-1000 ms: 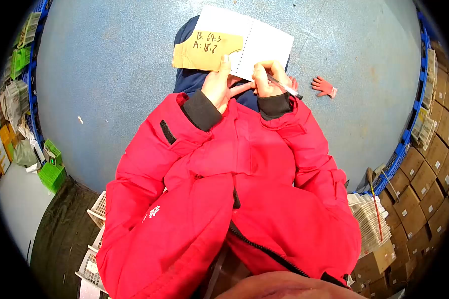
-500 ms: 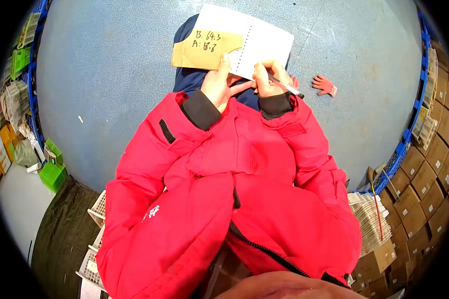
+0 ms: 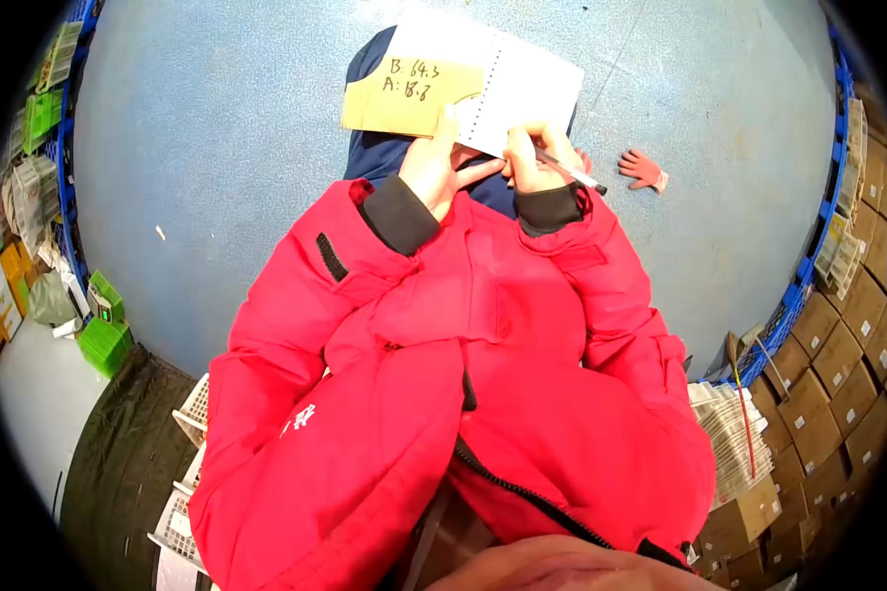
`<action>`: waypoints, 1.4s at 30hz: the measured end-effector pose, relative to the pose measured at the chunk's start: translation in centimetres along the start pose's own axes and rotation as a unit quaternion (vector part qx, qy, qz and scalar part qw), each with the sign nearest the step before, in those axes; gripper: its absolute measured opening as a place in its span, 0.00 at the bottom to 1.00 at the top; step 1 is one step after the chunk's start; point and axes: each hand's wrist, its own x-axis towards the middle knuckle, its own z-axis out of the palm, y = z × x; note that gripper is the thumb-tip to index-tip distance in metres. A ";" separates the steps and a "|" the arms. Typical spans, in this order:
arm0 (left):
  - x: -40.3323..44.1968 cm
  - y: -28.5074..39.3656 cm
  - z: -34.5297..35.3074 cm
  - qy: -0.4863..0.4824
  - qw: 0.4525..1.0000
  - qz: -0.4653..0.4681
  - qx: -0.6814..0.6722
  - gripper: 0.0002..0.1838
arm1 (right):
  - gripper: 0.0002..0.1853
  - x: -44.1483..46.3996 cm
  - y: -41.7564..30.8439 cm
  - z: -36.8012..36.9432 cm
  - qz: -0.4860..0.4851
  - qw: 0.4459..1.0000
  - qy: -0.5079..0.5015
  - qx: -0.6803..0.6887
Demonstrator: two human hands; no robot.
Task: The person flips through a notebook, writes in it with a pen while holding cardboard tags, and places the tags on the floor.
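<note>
A spiral notebook (image 3: 527, 94) lies open on dark blue cloth (image 3: 373, 59) at the top middle, its right page white. Over its left page sits a tan card (image 3: 399, 103) with handwritten "B: 64.3" and "A: 18.8". My left hand (image 3: 436, 163) grips the lower edge of both, thumb on the card and some fingers tucked beneath the notebook. My right hand (image 3: 537, 158) pinches a pen (image 3: 574, 171) at the page's lower edge; the pen's dark end points right, away from the paper. Its other end is hidden by my fingers.
A red glove (image 3: 644, 169) lies on the blue-grey surface (image 3: 217, 177), right of my hand. Blue railings (image 3: 826, 217) edge both sides. Stacked cardboard boxes (image 3: 808, 424) stand at right; green baskets (image 3: 104, 345) and white crates (image 3: 179, 527) are at left.
The notebook, card and both hands appear slightly shifted right in view. Both hands keep their hold.
</note>
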 end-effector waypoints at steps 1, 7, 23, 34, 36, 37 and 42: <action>0.0 -0.1 0.0 0.003 1.000 -0.001 0.001 0.32 | 0.06 -0.1 0.0 0.0 0.006 1.000 0.012 0.015; 0.1 0.0 0.1 -0.001 1.000 0.003 -0.001 0.32 | 0.05 0.1 0.0 0.0 0.024 0.999 0.029 -0.008; 0.0 0.1 0.4 -0.001 1.000 0.017 -0.007 0.31 | 0.06 0.0 -0.2 0.0 0.023 0.999 0.029 0.006; 0.0 0.1 0.2 -0.007 1.000 0.004 0.008 0.33 | 0.06 -0.3 0.1 -0.5 0.033 0.999 0.034 -0.019; 0.2 0.0 0.0 0.001 1.000 0.000 0.008 0.33 | 0.05 -0.2 -0.3 -0.7 0.020 1.000 0.017 -0.002; 0.2 -0.2 -0.1 0.006 1.000 -0.002 0.008 0.33 | 0.06 -0.2 -0.2 -0.6 0.020 0.999 0.025 0.002; 0.2 -0.1 -0.2 0.004 1.000 -0.005 0.005 0.32 | 0.07 -0.1 -0.1 -0.5 0.010 1.000 0.026 -0.010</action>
